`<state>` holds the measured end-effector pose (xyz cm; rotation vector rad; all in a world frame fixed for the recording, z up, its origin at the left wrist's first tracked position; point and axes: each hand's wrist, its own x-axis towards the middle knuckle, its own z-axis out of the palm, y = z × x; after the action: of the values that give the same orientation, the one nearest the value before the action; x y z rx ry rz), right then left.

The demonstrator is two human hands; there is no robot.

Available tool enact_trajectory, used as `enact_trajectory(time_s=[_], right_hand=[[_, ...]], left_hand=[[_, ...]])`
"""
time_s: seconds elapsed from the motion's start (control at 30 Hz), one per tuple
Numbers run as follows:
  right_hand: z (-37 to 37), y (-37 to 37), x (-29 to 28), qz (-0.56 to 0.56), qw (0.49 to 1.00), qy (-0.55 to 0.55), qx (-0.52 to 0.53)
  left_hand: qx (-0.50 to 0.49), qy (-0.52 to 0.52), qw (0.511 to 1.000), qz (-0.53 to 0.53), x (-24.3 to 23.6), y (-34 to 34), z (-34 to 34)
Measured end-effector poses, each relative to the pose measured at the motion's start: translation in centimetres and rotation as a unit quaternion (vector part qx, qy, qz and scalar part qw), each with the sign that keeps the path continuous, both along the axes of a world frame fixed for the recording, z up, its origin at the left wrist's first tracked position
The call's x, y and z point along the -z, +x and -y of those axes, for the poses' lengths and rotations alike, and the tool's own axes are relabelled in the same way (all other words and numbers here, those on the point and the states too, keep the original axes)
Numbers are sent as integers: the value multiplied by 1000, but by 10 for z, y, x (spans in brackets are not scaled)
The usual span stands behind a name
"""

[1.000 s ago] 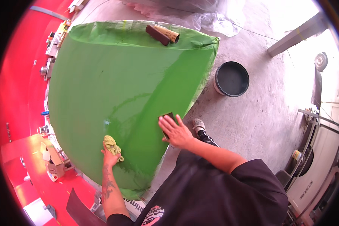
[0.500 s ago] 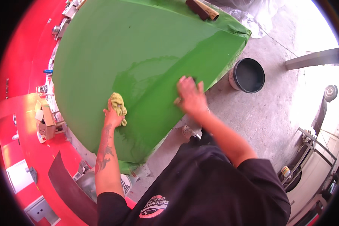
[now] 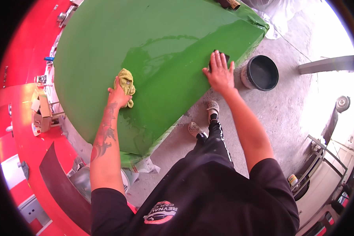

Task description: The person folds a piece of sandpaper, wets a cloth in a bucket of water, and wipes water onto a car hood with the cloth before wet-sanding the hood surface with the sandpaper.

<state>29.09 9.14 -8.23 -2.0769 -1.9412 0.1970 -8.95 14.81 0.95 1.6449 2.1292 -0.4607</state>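
Green panel (image 3: 165,86) lies beneath hands (image 3: 222,77) and cloth (image 3: 126,80).

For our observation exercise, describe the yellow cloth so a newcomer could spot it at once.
Find the large green panel in the upper middle. On its left half, the left hand holds a crumpled cloth. Its yellow colour and soft folds set it apart from the dark block under the right hand.

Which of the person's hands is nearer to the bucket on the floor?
Right. The right hand, over a dark block, is just left of the bucket; the left hand, with a yellow cloth, is much farther left.
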Motion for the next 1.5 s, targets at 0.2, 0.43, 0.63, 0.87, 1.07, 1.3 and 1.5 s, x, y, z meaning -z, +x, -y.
enact_trajectory(time_s=[0.2,0.43,0.63,0.87,1.07,1.3,1.5], right_hand=[[121,-167,-26,26,976,-33,-214],[84,-114,-21,-4,974,-17,-225],[12,-74,-15,26,999,-1,32],[78,-194,-22,-8,947,-51,-318],[-17,-65,-32,43,994,-69,-68],[2,-147,-27,39,996,-33,-75],[49,-221,-13,-67,945,-1,-320]], left_hand=[[-16,-21,1000,-9,-8,1,0],[-5,-17,1000,-6,-7,-2,4],[-9,-20,999,-30,-1,0,2],[-10,-26,999,-34,-8,2,2],[-12,-35,999,-35,-2,1,3],[-10,-36,997,-63,-7,1,4],[16,-24,998,-54,-2,-1,1]])
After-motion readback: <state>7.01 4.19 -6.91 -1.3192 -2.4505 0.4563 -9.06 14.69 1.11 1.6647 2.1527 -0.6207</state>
